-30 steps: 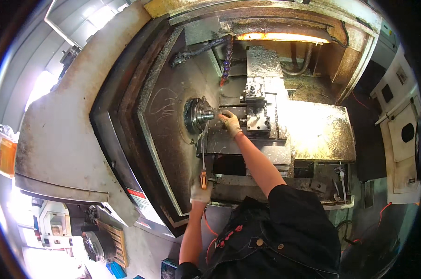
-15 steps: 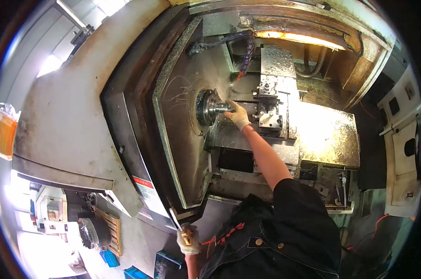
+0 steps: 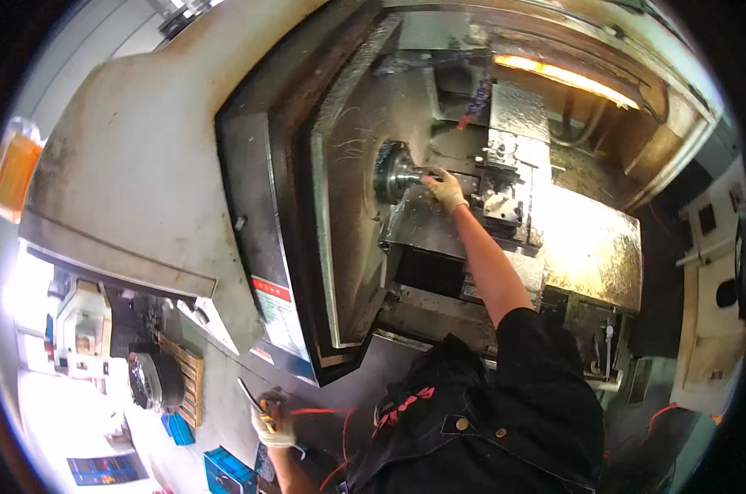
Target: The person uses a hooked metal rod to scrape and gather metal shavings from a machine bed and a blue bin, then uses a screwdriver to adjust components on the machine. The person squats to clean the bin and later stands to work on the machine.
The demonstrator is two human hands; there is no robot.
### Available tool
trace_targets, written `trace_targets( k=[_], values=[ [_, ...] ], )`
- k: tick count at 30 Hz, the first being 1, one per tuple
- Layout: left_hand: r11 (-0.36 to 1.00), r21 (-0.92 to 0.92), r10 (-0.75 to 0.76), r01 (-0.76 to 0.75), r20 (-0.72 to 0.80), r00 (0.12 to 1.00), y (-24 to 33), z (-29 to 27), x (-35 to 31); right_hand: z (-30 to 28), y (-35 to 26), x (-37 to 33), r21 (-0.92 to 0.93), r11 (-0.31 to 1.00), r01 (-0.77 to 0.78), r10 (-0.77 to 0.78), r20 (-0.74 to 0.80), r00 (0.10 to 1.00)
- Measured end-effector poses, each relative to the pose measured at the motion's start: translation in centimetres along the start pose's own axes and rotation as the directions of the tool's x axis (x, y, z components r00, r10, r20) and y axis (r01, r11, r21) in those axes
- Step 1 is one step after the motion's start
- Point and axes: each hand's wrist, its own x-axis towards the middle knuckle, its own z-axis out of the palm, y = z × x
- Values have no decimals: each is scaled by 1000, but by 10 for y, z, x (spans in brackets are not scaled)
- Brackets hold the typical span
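My right hand [image 3: 447, 191], in a pale work glove, reaches into a lathe. Its fingers close round the free end of a shiny metal workpiece [image 3: 406, 177]. That part sticks out of the dark round chuck [image 3: 389, 173]. Just right of the hand stands the tool post [image 3: 501, 202] with its metal blocks. My left hand [image 3: 274, 424], also gloved, is low on the left, outside the machine. It grips an air blow gun [image 3: 268, 408] with a yellow and dark body and a long thin tube pointing up and left. A red hose [image 3: 324, 410] trails beside it.
The open machine door [image 3: 142, 173] fills the left, its dark frame edge [image 3: 307, 239] between my arms. A jointed coolant hose [image 3: 477, 103] hangs above the tool post. Calipers [image 3: 608, 346] lie at the lower right. Blue crates [image 3: 229, 471] and a wooden pallet [image 3: 188, 379] stand lower left.
My left hand has moved left and away from the machine's frame edge with the blow gun. My right hand stays on the workpiece; the whole view has shifted a little.
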Motion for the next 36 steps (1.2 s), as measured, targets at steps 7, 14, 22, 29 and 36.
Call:
trace_targets(
  k=[7,14,22,29,36],
  values=[
    [774,436,522,-459,-30,853,86,-47,71,3,-39,-38,-229,956,183,-188,1,982],
    [559,477,648,-678,260,716,126,-64,133,18,-37,-23,68,997,-36,30,98,995],
    [482,562,627,-672,314,713,154,-51,142,14,-20,-21,194,974,-117,112,37,993],
    [476,562,667,-676,270,694,125,-50,149,24,-25,-31,285,957,-54,69,-44,997],
    [512,585,588,-629,294,753,121,-53,152,23,-23,-30,259,963,-75,89,-42,995]
  ],
)
